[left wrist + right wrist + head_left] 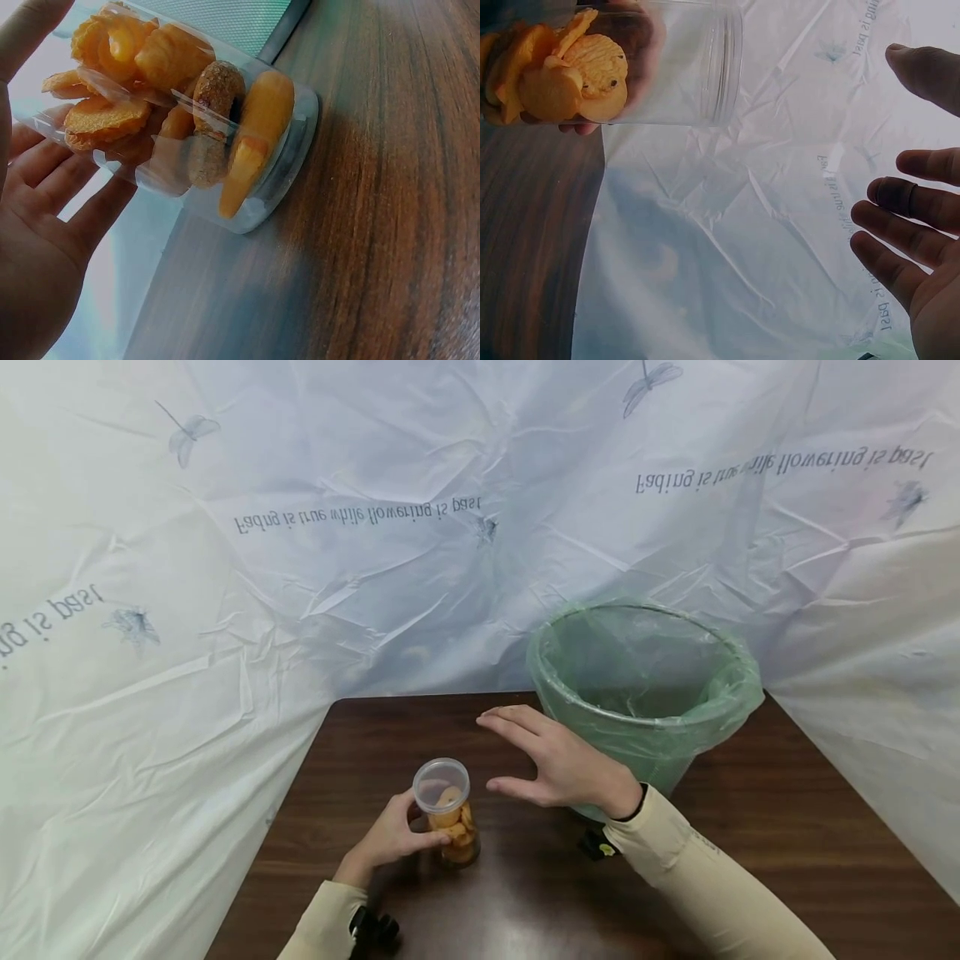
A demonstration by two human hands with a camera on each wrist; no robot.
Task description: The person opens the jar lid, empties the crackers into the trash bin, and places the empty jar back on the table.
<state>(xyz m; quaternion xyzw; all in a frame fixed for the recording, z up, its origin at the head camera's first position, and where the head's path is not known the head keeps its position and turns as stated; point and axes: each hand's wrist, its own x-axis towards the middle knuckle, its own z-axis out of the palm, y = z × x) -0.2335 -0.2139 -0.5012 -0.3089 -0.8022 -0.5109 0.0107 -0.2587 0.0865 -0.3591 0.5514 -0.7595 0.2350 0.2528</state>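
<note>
Head view: clear jar (454, 828), upright or nearly so, located at the near middle of the worktop (787, 847), left of the bin (654, 750). From where I stand, contact between base and surface cannot be confirmed. Contents: orange-brown snack pieces (551, 91), loosely stacked toward the base, with free space below the collar (724, 67). Whether a clear lid covers the mouth cannot be told.

Handling, as judged: low weight; thin, fairly stiff wall, probably plastic, which may flex under a hard squeeze; smooth surface, liable to slip. The pieces look brittle; avoid shaking or knocking. Grip location: mid-wall, thumb and fingers on opposing sides, moderate pressure. Reserve the collar for work at the mouth.

Left hand (393, 833): grips the jar from the left, thumb across the near side, fingers around behind. Right hand (572, 767): to the right of the jar and slightly farther back, apart from it; fingers extended, thumb spread wide, nothing held.

Far right: the bin, with a green liner (738, 681) draped over it. Outermost: pale printed sheet (315, 452), behind the worktop and along both sides.
</note>
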